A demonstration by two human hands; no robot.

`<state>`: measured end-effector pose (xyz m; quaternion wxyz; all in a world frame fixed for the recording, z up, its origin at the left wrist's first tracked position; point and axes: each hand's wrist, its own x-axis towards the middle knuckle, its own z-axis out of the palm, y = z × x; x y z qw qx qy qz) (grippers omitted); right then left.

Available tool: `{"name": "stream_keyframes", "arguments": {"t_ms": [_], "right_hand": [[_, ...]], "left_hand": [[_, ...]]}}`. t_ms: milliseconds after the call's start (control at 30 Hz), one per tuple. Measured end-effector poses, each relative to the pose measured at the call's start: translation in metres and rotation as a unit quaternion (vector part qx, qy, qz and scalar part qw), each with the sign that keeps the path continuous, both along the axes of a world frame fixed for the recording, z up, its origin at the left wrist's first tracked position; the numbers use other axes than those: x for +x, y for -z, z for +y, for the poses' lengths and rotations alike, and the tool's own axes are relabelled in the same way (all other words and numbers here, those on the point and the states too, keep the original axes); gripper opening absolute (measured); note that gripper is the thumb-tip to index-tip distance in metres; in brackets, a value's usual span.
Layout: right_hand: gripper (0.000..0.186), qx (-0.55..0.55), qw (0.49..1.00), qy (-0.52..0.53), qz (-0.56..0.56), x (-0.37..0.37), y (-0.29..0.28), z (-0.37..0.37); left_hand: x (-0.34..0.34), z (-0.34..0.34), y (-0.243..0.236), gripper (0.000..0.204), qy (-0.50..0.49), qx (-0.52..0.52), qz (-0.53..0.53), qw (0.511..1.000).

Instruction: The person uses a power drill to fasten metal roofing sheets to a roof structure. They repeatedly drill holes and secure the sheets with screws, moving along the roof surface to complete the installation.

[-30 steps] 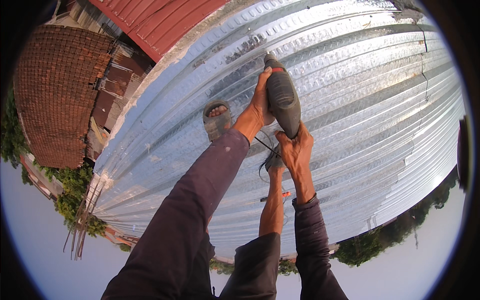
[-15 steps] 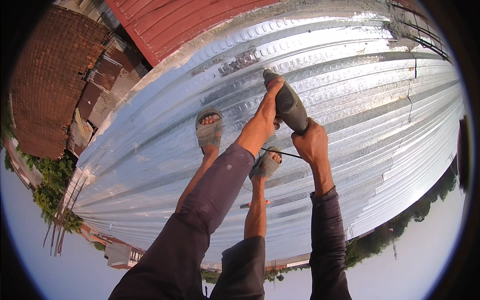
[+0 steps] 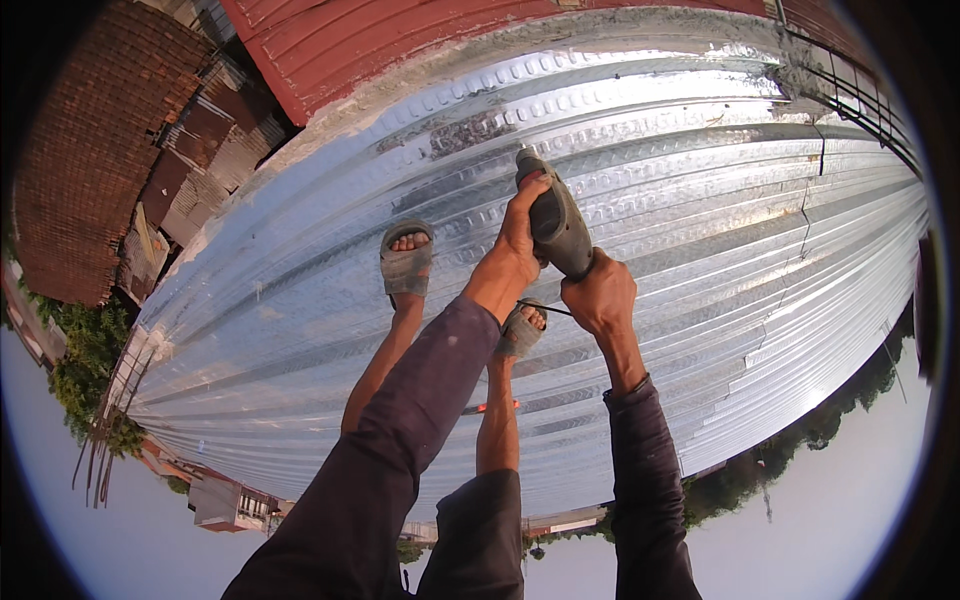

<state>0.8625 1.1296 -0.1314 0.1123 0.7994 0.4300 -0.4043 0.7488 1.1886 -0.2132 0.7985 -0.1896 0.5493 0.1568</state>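
A dark grey power drill (image 3: 562,228) is held in both hands above a ribbed sheet-metal deck (image 3: 300,330), its nose angled toward the far side. My left hand (image 3: 513,238) wraps round the front of its body, thumb over the top. Closed about its rear end is my right hand (image 3: 602,292). A black cord (image 3: 545,307) runs out beside the right hand toward the left. Whether the drill's tip touches the metal cannot be made out. My feet, in grey sandals (image 3: 406,262), stand on the deck below the drill.
A thin tool with orange parts (image 3: 490,407) lies on the deck behind my right leg. Along the far edge runs a rough concrete ledge (image 3: 400,82) beside a red metal roof (image 3: 340,45). Rebar rods (image 3: 105,445) jut out at the left corner, and more bars (image 3: 860,105) stand far right.
The view has shifted a little, so deck, feet and hands sit slightly differently in the picture. Both hands keep their hold on the drill.
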Motion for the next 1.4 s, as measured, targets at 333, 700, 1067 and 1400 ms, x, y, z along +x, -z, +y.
{"name": "stream_keyframes", "arguments": {"t_ms": [333,700,1067,1400], "right_hand": [[0.023,-0.009,0.997,-0.077,-0.001,0.007,0.005,0.027],[0.052,0.117,0.980,-0.160,0.019,-0.008,-0.051,-0.025],[0.076,0.009,0.887,0.433,0.161,-0.073,-0.214,-0.189],[0.095,0.218,0.463,0.834,0.205,-0.098,-0.286,-0.243]], "left_hand": [[0.000,0.004,0.015,0.050,-0.053,-0.021,-0.021,0.998],[-0.027,-0.059,-0.020,0.067,-0.143,0.024,-0.126,0.981],[-0.055,-0.115,-0.205,0.067,0.414,-0.009,-0.058,0.908],[-0.146,0.047,-0.153,0.028,0.760,0.239,0.071,0.600]]}}
